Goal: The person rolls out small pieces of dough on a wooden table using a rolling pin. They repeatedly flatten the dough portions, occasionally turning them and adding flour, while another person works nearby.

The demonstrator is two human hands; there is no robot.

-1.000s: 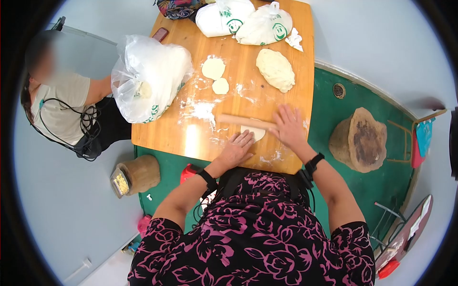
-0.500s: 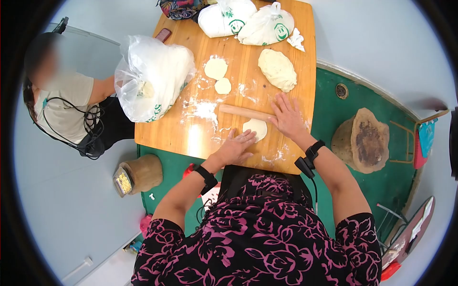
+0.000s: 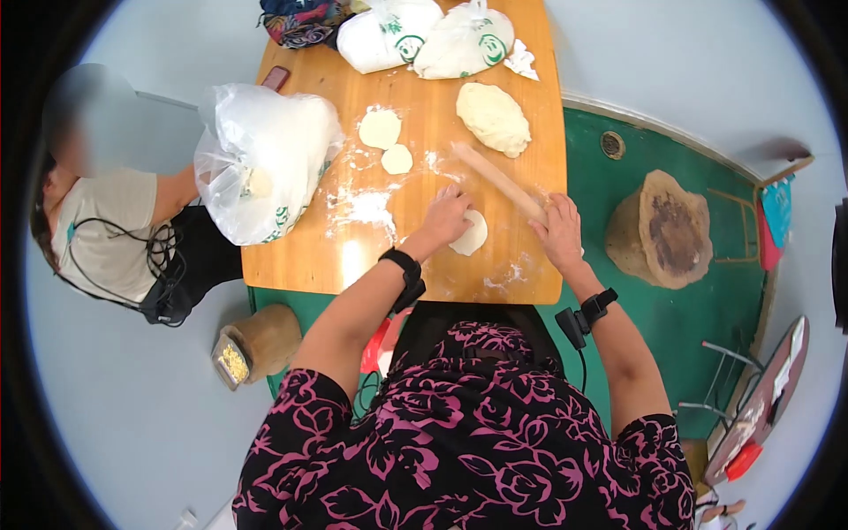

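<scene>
A flat round dough piece (image 3: 471,235) lies near the table's front edge. My left hand (image 3: 448,217) is closed at its upper left edge, the fingers bent; what they pinch, if anything, is hidden. The wooden rolling pin (image 3: 502,181) slants across the table above the dough, its lower right end at the fingers of my right hand (image 3: 559,230), which is closed on it. Two flat dough rounds, a larger one (image 3: 380,129) and a smaller one (image 3: 397,159), lie farther back beside scattered flour (image 3: 364,208). A big dough lump (image 3: 494,119) rests at the back right.
A large plastic bag (image 3: 269,163) stands at the table's left, with a person (image 3: 115,221) beside it. Two white bags (image 3: 389,37) (image 3: 465,42), a phone (image 3: 276,79) and crumpled tissue (image 3: 521,61) are at the back. A wooden stump (image 3: 673,230) stands right of the table (image 3: 424,274).
My right hand has gone from lying spread at the pin's end to gripping it, and the pin now slants more steeply. My left hand has moved up and its fingers have bent. The view has shifted.
</scene>
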